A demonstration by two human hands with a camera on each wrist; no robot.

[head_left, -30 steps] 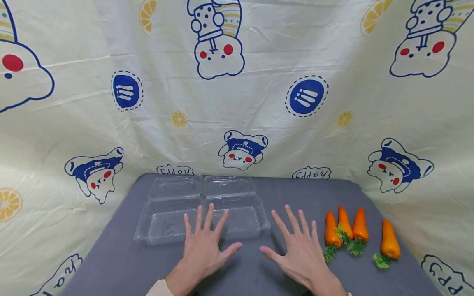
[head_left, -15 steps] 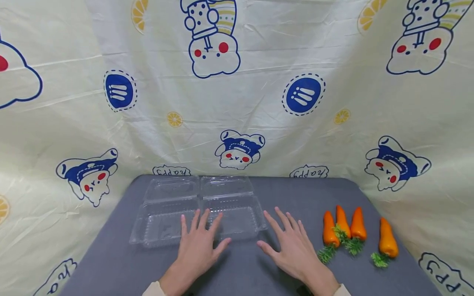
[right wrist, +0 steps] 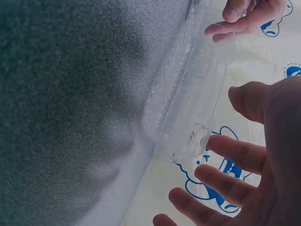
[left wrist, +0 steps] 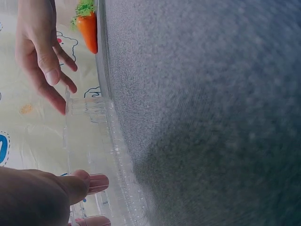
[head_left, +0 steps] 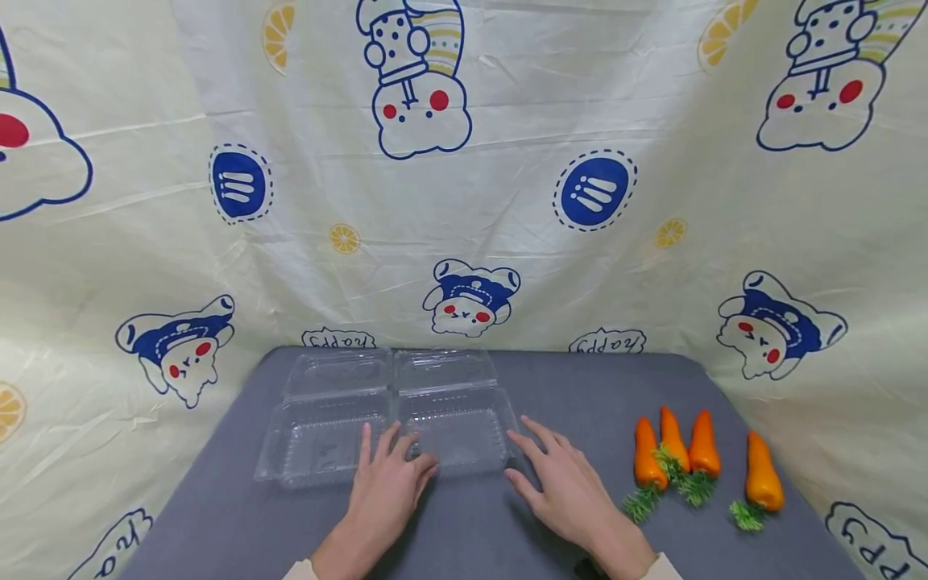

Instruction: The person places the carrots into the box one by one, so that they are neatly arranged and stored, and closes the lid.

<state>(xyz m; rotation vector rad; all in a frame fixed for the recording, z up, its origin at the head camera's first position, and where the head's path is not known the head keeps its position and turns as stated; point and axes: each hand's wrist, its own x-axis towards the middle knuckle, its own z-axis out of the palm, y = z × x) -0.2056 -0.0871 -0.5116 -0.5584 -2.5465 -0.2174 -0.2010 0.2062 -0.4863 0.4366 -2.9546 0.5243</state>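
Two clear plastic clamshell containers stand side by side with their lids folded back; the right container [head_left: 464, 435] and the left container [head_left: 319, 439] meet mid-table. My left hand [head_left: 380, 491] is at the right container's near left edge. Through the clear wall in the left wrist view, its fingers [left wrist: 98, 182] show inside, and its thumb is on the outer side, pinching the rim. My right hand [head_left: 569, 491] is at that container's right side, fingers spread and slightly bent, thumb apart. In the right wrist view, its fingertips [right wrist: 216, 141] overlap the container's end.
Several orange toy carrots [head_left: 674, 443] with green tops lie on the right of the grey table [head_left: 580, 387], one carrot [head_left: 763, 475] apart from the others. A printed cream curtain [head_left: 507, 201] hangs behind and beside the table.
Both hands have come down toward the right container. The left hand's spread fingers have drawn together at its rim, and the right hand has moved left to its side. The containers and carrots stay put.
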